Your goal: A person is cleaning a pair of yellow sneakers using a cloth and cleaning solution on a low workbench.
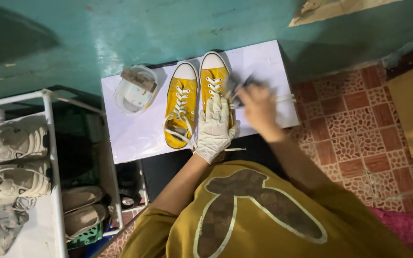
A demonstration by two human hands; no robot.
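At frame centre I see my white-gloved left hand (213, 128) spread flat on the yellow canvas lace-up sneaker (214, 81); my bare right hand (259, 106) closes round a blurred dark brush (237, 86); the shoe looks light, soft-sided; I'd grip the rubber sole.

You wore a mustard-yellow short-sleeved shirt (264, 215) with a large dark brown shape printed across it, outlined in a thin cream line that curved in loops. The sleeves ended above your elbows, leaving both forearms bare. Your left hand (213, 126) was covered by a pale, cream-white glove, loose and wrinkled, its cuff ending at the wrist. Your right hand (259, 107) wore no glove and came out blurred. A strip of pink fabric (407, 229) showed at your right side.
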